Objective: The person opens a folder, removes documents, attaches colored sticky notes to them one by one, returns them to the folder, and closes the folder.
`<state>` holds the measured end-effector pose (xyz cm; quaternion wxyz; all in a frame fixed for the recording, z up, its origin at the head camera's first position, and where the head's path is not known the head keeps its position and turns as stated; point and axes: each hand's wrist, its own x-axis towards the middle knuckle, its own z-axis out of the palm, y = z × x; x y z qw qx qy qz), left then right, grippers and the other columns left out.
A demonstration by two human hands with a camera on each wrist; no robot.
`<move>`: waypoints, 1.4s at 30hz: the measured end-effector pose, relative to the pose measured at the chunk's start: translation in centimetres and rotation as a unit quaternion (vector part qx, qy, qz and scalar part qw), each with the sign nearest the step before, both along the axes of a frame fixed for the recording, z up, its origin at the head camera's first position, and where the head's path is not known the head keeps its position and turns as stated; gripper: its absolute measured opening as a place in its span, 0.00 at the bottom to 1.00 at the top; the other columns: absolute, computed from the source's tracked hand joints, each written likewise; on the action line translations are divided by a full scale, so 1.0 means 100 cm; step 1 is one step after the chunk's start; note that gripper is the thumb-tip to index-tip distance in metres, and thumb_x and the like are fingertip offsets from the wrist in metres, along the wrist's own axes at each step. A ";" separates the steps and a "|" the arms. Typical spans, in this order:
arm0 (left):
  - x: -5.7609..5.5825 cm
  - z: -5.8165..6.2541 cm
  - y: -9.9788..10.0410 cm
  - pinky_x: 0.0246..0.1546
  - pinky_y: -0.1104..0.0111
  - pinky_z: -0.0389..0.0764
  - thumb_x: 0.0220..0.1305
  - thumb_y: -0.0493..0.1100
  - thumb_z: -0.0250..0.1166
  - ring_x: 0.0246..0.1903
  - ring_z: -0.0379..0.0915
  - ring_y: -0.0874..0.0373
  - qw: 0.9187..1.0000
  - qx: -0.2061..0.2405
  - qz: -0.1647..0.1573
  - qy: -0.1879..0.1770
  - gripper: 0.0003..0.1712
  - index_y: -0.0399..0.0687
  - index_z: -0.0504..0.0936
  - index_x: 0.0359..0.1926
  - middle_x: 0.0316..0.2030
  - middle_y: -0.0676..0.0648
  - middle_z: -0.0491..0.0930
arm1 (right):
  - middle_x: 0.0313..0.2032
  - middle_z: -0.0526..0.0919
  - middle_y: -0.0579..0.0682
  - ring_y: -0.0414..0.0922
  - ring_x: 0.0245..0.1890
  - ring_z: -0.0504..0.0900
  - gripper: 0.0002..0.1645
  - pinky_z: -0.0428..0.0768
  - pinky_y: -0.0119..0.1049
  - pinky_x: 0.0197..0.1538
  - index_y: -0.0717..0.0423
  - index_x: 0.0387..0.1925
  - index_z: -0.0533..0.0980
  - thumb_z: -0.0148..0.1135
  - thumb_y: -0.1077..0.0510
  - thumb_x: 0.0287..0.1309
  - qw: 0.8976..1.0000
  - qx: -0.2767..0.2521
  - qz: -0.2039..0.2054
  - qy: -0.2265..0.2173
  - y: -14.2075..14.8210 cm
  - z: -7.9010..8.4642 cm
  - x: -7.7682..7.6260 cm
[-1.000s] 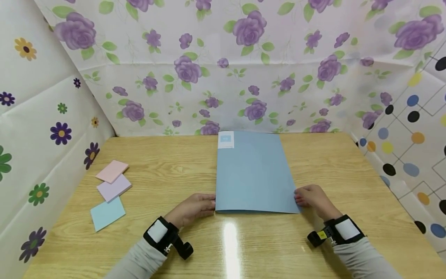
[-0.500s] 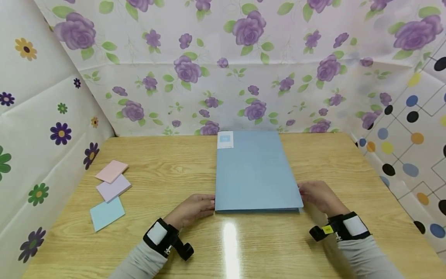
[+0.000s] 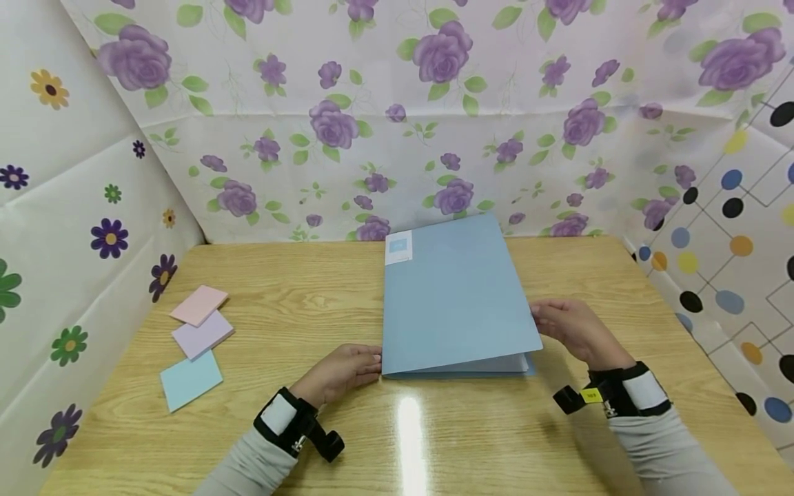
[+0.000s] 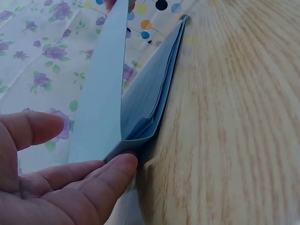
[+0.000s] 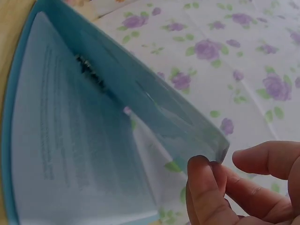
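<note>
A light blue folder [image 3: 455,296] lies on the table with its front cover raised along the right side. My right hand [image 3: 573,334] holds the cover's free edge; the right wrist view shows bent fingers [image 5: 201,183] inside that edge and the thumb across from them. White printed sheets [image 5: 70,150] lie inside, beside a dark metal clip [image 5: 90,72] near the spine. My left hand [image 3: 340,375] touches the spine near its front end. In the left wrist view its fingers rest against the spine and its thumb [image 4: 40,129] stands apart.
Pink [image 3: 200,304], lilac [image 3: 203,335] and pale blue [image 3: 191,380] paper pads lie on the wooden table [image 3: 298,296] at the left, overlapping or close together. A flower-patterned sheet [image 3: 279,138] covers the back wall. Patterned sheets also hang at both sides.
My right hand has moved up and slightly right, lifting the folder's cover from nearly flat to tilted, and sheets now show beneath it. My left hand has stayed at the spine.
</note>
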<state>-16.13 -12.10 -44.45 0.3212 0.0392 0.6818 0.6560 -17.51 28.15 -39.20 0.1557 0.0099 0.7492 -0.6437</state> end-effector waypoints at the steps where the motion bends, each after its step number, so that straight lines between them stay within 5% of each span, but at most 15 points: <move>1: 0.000 0.000 0.000 0.71 0.51 0.70 0.78 0.33 0.46 0.70 0.66 0.36 1.000 -0.001 0.001 0.000 0.29 0.16 0.56 0.71 0.69 0.22 0.63 | 0.39 0.83 0.33 0.30 0.42 0.83 0.13 0.83 0.25 0.49 0.47 0.47 0.83 0.52 0.60 0.76 1.000 -0.006 0.000 0.001 -0.001 0.002 0.000; 5: 0.000 0.000 0.001 0.71 0.50 0.70 0.78 0.33 0.46 0.70 0.64 0.35 1.000 -0.004 0.005 -0.002 0.29 0.16 0.56 0.72 0.70 0.22 0.63 | 0.42 0.84 0.32 0.27 0.44 0.83 0.13 0.82 0.24 0.50 0.51 0.53 0.82 0.52 0.60 0.76 1.000 -0.015 0.008 0.017 -0.006 0.014 -0.001; 11: 0.000 0.005 0.005 0.74 0.46 0.63 0.81 0.39 0.44 0.75 0.51 0.29 0.999 0.002 0.026 -0.021 0.32 0.16 0.51 0.73 0.73 0.21 0.53 | 0.66 0.73 0.61 0.20 0.48 0.77 0.32 0.79 0.21 0.55 0.76 0.70 0.63 0.49 0.55 0.79 0.997 0.051 0.004 0.063 -0.026 0.034 0.000; 17: -0.001 0.013 0.008 0.73 0.45 0.60 0.83 0.43 0.43 0.76 0.46 0.29 0.999 -0.015 0.042 -0.006 0.36 0.15 0.47 0.73 0.74 0.20 0.48 | 0.61 0.77 0.56 0.23 0.49 0.80 0.30 0.79 0.22 0.57 0.78 0.69 0.63 0.47 0.57 0.79 0.994 0.025 -0.010 0.110 -0.046 0.048 0.001; 23: -0.004 0.021 0.009 0.75 0.43 0.54 0.84 0.47 0.40 0.77 0.42 0.31 0.999 -0.036 0.024 0.004 0.37 0.17 0.45 0.74 0.76 0.22 0.45 | 0.71 0.65 0.73 0.23 0.50 0.79 0.29 0.78 0.21 0.59 0.77 0.71 0.62 0.43 0.59 0.80 0.994 -0.010 -0.012 0.112 -0.065 0.060 0.001; 25: -0.007 0.026 0.009 0.76 0.45 0.54 0.83 0.50 0.41 0.77 0.50 0.33 0.998 -0.054 0.028 0.016 0.35 0.16 0.61 0.67 0.65 0.19 0.67 | 0.71 0.64 0.74 0.23 0.51 0.80 0.29 0.78 0.21 0.59 0.76 0.71 0.62 0.44 0.59 0.80 0.993 -0.018 -0.010 0.115 -0.070 0.063 0.001; 30: -0.018 0.052 0.013 0.79 0.47 0.49 0.83 0.52 0.43 0.79 0.45 0.38 0.998 -0.039 0.018 0.051 0.34 0.21 0.61 0.67 0.70 0.25 0.64 | 0.69 0.71 0.68 0.26 0.52 0.81 0.28 0.79 0.23 0.59 0.75 0.69 0.65 0.44 0.57 0.80 0.991 -0.037 -0.009 0.127 -0.082 0.069 0.000; 32: -0.024 0.068 0.019 0.80 0.46 0.45 0.83 0.50 0.44 0.81 0.34 0.37 0.998 -0.013 0.000 0.064 0.39 0.26 0.45 0.78 0.80 0.31 0.38 | 0.64 0.79 0.60 0.27 0.52 0.82 0.28 0.79 0.23 0.58 0.76 0.69 0.65 0.44 0.57 0.80 0.990 -0.050 -0.009 0.129 -0.085 0.071 0.000; 36: -0.033 0.100 0.038 0.81 0.48 0.47 0.82 0.48 0.45 0.81 0.37 0.40 0.995 -0.011 -0.037 0.096 0.37 0.29 0.48 0.78 0.81 0.34 0.44 | 0.55 0.84 0.44 0.28 0.52 0.82 0.30 0.80 0.24 0.57 0.78 0.69 0.64 0.44 0.55 0.81 0.989 -0.080 -0.004 0.128 -0.092 0.072 -0.001; 37: -0.035 0.107 0.044 0.80 0.48 0.49 0.82 0.48 0.46 0.81 0.38 0.41 0.994 -0.019 -0.041 0.099 0.33 0.28 0.57 0.75 0.81 0.35 0.46 | 0.55 0.84 0.44 0.28 0.52 0.82 0.31 0.80 0.24 0.58 0.78 0.69 0.64 0.43 0.55 0.81 0.988 -0.085 -0.001 0.127 -0.094 0.072 -0.002; 42: -0.040 0.137 0.072 0.77 0.47 0.59 0.80 0.51 0.52 0.80 0.45 0.43 0.993 -0.066 -0.040 0.094 0.30 0.32 0.69 0.69 0.80 0.39 0.54 | 0.68 0.75 0.62 0.28 0.55 0.81 0.32 0.80 0.27 0.60 0.78 0.69 0.64 0.42 0.53 0.81 0.986 -0.096 0.023 0.137 -0.106 0.072 -0.003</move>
